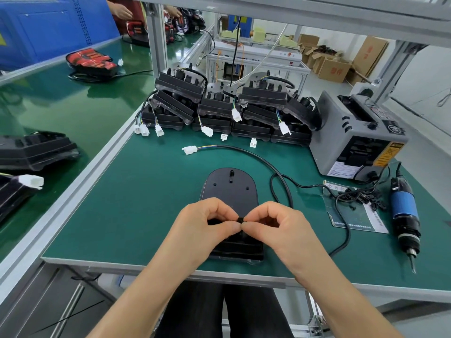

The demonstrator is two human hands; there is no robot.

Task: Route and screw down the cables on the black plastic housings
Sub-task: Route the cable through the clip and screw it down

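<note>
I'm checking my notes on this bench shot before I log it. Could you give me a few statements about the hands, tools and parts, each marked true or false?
1. The left hand and right hand both pinch a small black part over the black housing. True.
2. The electric screwdriver is held in the right hand. False: it lies on the green mat, off to the right.
3. The white connector lies on the mat beyond the housing. True.
4. The grey tape dispenser stands at the mat's left edge. False: it stands at the right rear.
</note>
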